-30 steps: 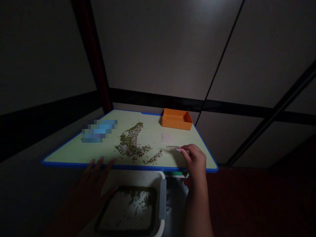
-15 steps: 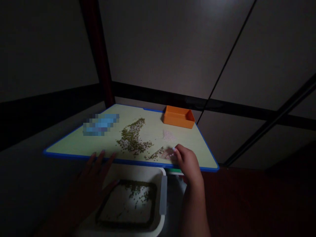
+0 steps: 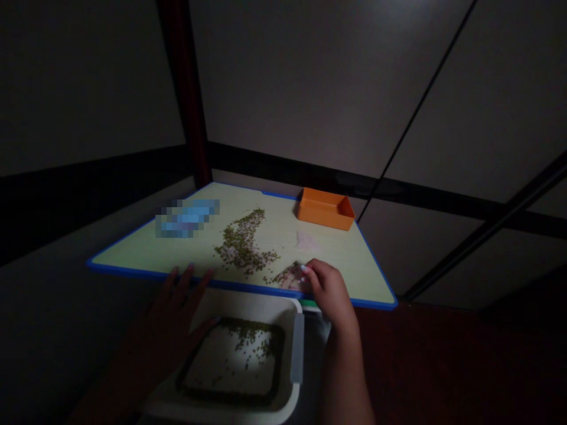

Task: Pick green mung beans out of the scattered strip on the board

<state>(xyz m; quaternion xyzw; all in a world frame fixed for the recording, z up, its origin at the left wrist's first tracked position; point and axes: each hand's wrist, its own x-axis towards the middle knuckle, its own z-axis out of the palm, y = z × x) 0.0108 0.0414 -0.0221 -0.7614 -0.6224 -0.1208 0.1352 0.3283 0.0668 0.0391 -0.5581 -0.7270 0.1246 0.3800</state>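
Observation:
A pale green table top with a blue edge (image 3: 133, 254) carries a scatter of small green beans (image 3: 243, 243) and a small whitish heap (image 3: 306, 239). My right hand (image 3: 326, 288) rests near the front edge, fingers curled, its fingertips at a little pile of beans (image 3: 287, 275); anything inside the curl is hidden. My left hand (image 3: 177, 307) lies with fingers stretched along the left rim of a white tub (image 3: 295, 354), held just below the table edge. Green beans (image 3: 248, 345) lie in the tub.
An orange box (image 3: 326, 208) stands at the table's far right corner. A blurred blue patch (image 3: 186, 217) lies at the far left. A dark red post (image 3: 188, 100) rises behind the table. Grey floor tiles surround it.
My right hand slid left along the front edge, pushing a small pile of beans toward the edge above the tub. My left hand and the tub stayed in place.

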